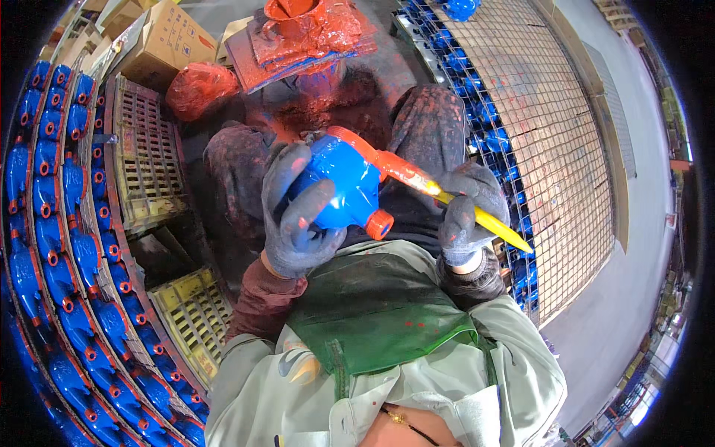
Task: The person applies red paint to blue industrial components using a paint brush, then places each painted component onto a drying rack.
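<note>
My left hand [298,212], in a grey paint-spotted glove, is closed around a rounded blue metal casting [341,182], perhaps a water meter body. Its round top rim and short threaded end are red. In my right hand [473,212], gloved in grey too, is a paintbrush [503,229] with a yellow handle. The brush's red-coated head touches or nearly touches the casting's right side. Beyond my knees stands a red-smeared paint pot [294,11] on a stack of paint-covered boards [298,59].
At left, racks hold rows of blue castings with red ends [74,253]. Yellow plastic crates [153,156] stand beside my left leg. A cardboard box [167,45] and a red plastic bag [201,89] lie farther off. A wire mesh rack [551,141] with blue castings is at right.
</note>
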`<state>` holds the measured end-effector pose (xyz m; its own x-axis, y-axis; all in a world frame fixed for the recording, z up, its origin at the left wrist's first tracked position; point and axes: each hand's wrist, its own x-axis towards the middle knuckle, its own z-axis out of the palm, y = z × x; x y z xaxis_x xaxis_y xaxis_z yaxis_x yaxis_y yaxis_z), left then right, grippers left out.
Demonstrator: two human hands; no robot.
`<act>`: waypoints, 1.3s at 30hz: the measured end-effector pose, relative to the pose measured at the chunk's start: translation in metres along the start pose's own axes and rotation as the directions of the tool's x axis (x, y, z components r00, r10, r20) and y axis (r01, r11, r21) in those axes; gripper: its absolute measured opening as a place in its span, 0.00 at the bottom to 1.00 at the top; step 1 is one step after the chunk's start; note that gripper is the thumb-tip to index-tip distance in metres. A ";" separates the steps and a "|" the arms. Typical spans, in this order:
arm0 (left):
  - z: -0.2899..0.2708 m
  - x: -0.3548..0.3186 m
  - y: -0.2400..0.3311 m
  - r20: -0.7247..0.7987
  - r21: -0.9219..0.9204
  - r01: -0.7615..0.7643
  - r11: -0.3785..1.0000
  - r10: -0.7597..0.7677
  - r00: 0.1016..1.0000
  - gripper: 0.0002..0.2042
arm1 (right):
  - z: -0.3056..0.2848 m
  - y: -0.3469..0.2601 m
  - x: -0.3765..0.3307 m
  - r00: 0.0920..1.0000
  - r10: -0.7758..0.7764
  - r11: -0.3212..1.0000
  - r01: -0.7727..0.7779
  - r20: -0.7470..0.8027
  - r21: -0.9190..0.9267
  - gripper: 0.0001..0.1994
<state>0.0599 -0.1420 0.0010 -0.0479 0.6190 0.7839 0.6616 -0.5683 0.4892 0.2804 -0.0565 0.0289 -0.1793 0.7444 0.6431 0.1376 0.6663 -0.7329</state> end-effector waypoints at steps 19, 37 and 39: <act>-0.008 0.002 0.009 0.024 0.241 -0.008 0.970 0.002 1.000 0.52 | 0.014 -0.010 0.030 0.963 -0.265 0.958 0.268 0.041 -0.103 0.05; 0.000 -0.005 0.010 0.041 0.210 0.070 0.975 -0.081 0.996 0.48 | 0.013 -0.004 0.030 0.974 -0.210 0.971 0.218 0.084 -0.096 0.03; 0.003 -0.010 0.010 -0.099 0.148 0.154 0.977 -0.141 0.985 0.44 | 0.005 0.004 0.020 0.962 -0.235 0.967 0.246 0.138 -0.065 0.04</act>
<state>0.0694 -0.1526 -0.0030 -0.2140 0.6363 0.7412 0.7498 -0.3794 0.5422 0.2721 -0.0391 0.0382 -0.3390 0.5537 0.7606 0.1524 0.8301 -0.5363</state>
